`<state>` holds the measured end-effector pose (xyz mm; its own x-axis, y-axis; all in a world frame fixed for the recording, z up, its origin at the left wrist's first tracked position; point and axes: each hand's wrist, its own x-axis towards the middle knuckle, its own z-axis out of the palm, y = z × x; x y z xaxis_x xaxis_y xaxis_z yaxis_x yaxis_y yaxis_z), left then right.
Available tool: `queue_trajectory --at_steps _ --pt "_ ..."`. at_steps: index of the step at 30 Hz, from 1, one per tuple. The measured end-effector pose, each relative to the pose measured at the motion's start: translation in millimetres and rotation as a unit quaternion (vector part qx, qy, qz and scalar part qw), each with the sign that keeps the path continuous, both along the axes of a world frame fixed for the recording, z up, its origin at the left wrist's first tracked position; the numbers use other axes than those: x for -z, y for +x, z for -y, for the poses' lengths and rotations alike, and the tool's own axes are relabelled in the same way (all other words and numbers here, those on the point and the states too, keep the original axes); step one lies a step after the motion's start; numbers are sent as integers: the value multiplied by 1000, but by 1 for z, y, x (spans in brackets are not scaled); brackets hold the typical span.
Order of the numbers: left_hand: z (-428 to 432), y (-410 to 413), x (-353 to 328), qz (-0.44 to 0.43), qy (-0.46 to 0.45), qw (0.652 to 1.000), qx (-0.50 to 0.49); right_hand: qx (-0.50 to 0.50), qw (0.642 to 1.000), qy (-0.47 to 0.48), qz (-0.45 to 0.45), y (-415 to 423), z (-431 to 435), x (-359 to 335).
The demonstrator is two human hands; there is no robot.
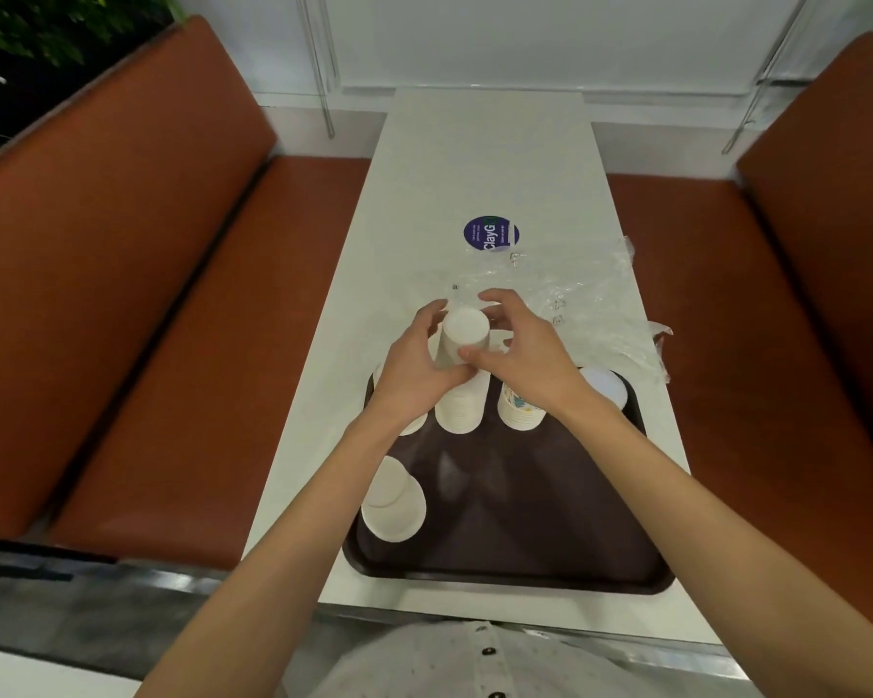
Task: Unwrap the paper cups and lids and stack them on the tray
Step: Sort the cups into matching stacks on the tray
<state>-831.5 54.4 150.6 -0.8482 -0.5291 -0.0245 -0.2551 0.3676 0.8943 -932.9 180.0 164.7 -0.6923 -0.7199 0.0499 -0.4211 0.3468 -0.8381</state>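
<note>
Both hands are meeting over the far edge of the brown tray (525,521), which is sitting on the near end of the long white counter (475,158). The left hand (414,365) is wrapping its grip around the left side of the upturned white cups (464,335), and the right hand (525,355) is pinching the same cups, thumb on the near side and fingers arching over the far side. The cups are sitting directly above a white stack (459,410) standing on the tray, though whether they are already resting on it cannot be told. Just to the right a printed cup stack (520,408) is standing bottom-up, and a pale lid (606,387) is lying in the tray's far right corner. A pile of white lids (394,501) is resting by the tray's left edge. Crumpled clear wrap (590,294) is lying on the counter beyond the right hand – partly over a round blue sticker (491,234).
</note>
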Motion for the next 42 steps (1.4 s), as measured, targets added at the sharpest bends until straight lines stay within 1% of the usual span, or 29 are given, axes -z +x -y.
queue_trajectory --at_steps 4,8,10,12,13,15,18,20,22,23,25,27,29,30,34,36,38,39,41,42 --pt "2 6 -2 -28 32 999 -11 9 1000 -26 -8 -1 2 -3" --pt "-1 14 1 -31 34 999 -26 -12 999 2 -31 3 7 -2" --pt "-1 20 1 -28 42 998 -29 -7 999 10 -29 6 6 -2" --pt "-1 33 -1 -36 54 997 -43 2 999 9 -54 11 5 -4" --pt "-2 42 -2 -43 59 996 -60 5 998 -1 -69 15 3 -4" --pt "-4 65 -1 -75 72 990 -96 6 994 -52 -100 29 -4 -4" --pt "-11 106 9 -119 96 977 -151 -30 983 -125 -131 59 -20 9" --pt "-15 132 22 -132 111 966 -192 -71 985 -129 -93 84 -33 30" --pt "-19 154 41 -130 130 956 -230 -96 992 -75 -22 106 -44 58" --pt "-21 164 52 -112 135 953 -247 -102 994 -34 18 115 -46 73" --pt "-25 181 76 -37 141 953 -267 -107 989 46 95 127 -42 99" --pt "-31 191 97 44 173 950 -255 -109 979 86 149 135 -31 120" --pt "-38 194 110 92 197 951 -219 -101 975 90 178 138 -19 135" --pt "-41 193 112 104 196 953 -205 -97 975 92 176 138 -15 140" --pt "-42 190 111 120 195 958 -173 -92 984 91 121 133 -12 144" --pt "-40 191 110 123 193 961 -156 -80 983 80 144 133 -17 141" --pt "-39 190 109 116 196 962 -149 -37 974 45 221 134 -23 142" --pt "-39 188 110 111 206 960 -153 -4 961 22 275 133 -26 143" --pt "-40 180 108 99 252 947 -171 55 921 -26 384 131 -29 140" --pt "-41 175 105 90 290 936 -179 66 903 -39 423 130 -31 138"
